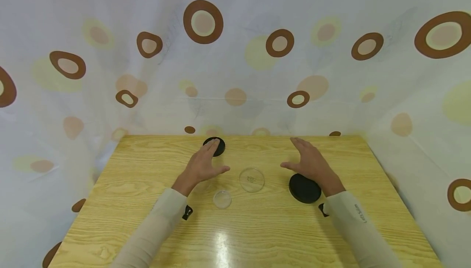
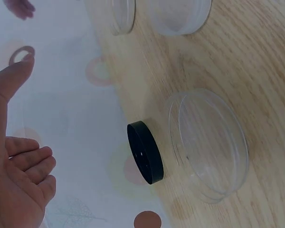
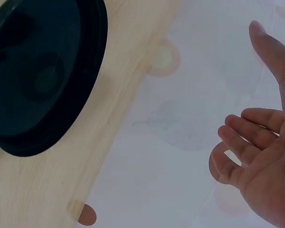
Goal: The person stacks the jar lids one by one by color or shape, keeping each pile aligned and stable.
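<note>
My left hand [image 1: 204, 164] hovers above the table with its thumb spread from the fingers, holding nothing. Beyond its fingertips lies a small black round lid [image 1: 220, 148], partly covered by the hand in the head view. A shallow clear round dish [image 2: 211, 147] lies near that lid in the left wrist view. My right hand [image 1: 310, 162], thumb apart and nothing in its grasp, is over a larger black round lid [image 1: 305, 189], whose raised rim [image 3: 92, 71] shows in the right wrist view. Between the hands are a clear round dish [image 1: 252, 179] and a smaller clear dish [image 1: 222, 199].
The wooden table [image 1: 257, 235] reaches back to a pale curtain [image 1: 235, 63] with brown and yellow spots, which also hangs at both sides. Dark straps [image 1: 187, 212] show at the wrists.
</note>
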Action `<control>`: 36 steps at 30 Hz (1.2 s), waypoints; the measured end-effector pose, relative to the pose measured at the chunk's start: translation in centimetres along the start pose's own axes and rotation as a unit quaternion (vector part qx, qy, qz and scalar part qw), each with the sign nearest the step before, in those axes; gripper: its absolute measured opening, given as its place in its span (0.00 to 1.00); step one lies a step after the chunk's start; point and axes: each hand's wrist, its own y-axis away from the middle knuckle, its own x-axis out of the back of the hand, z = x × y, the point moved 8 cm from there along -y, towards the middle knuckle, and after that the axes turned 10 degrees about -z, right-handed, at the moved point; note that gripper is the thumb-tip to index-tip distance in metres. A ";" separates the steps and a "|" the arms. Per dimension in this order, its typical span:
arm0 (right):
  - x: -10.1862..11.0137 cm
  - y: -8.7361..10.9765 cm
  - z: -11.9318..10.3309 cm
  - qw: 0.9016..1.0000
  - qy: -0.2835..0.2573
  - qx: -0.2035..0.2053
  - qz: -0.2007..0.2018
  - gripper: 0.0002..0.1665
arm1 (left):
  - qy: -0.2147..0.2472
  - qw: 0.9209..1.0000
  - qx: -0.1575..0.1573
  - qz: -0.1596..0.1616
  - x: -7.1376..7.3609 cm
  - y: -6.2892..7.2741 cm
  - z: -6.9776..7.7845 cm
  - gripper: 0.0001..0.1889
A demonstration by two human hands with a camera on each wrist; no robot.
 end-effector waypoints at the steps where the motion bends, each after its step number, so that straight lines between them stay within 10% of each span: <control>1: -0.1 0.0 -0.1 1.000 0.001 0.003 0.001 0.57 | 0.006 1.000 0.000 -0.002 -0.1 0.0 0.0 0.49; 36: -4.9 -0.9 -3.0 0.998 -0.033 0.027 -0.042 0.47 | 0.051 0.996 -0.004 -0.066 -5.4 -0.8 1.6 0.44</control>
